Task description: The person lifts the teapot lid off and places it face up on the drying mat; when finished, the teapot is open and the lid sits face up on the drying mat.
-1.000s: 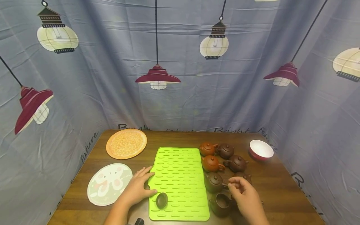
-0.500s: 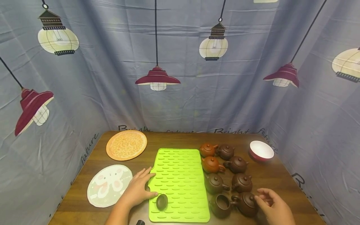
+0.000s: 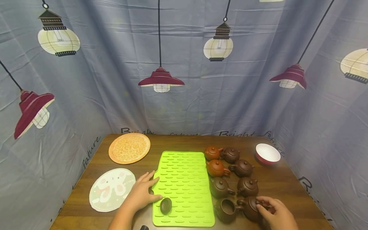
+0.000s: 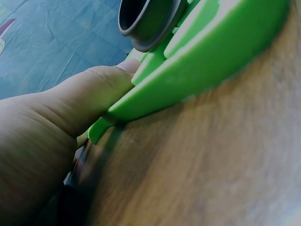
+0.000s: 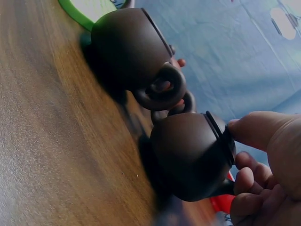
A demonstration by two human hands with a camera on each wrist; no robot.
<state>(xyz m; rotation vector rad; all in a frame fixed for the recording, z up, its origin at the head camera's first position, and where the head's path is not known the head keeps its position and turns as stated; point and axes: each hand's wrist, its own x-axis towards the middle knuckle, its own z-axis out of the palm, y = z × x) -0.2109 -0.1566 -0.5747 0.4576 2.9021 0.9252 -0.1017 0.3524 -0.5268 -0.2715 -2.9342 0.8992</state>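
In the head view my left hand point(image 3: 139, 194) lies at the left edge of a bright green ridged mat point(image 3: 184, 179), fingers spread and touching it. A dark brown teapot lid point(image 3: 165, 206) sits on the mat near my left thumb. My right hand point(image 3: 277, 214) pinches the lid point(image 5: 221, 134) of a dark brown teapot point(image 3: 248, 209) at the front right, thumb on one side and fingers on the other. That lid is at the pot's mouth. Left of this pot stands a lidless teapot point(image 3: 220, 214), and their handles come close together.
Beyond stand several lidded teapots, some dark brown point(image 3: 247, 188) and two orange point(image 3: 217, 170), in two columns beside the mat. A white-and-red bowl point(image 3: 267, 154) is at the back right. Two round mats, one orange point(image 3: 129, 148) and one pale green with a rabbit point(image 3: 110, 191), lie left.
My right hand has moved right and toward me, from beside the middle teapots to the front right teapot, and now pinches its lid. My left hand has stayed at the mat.
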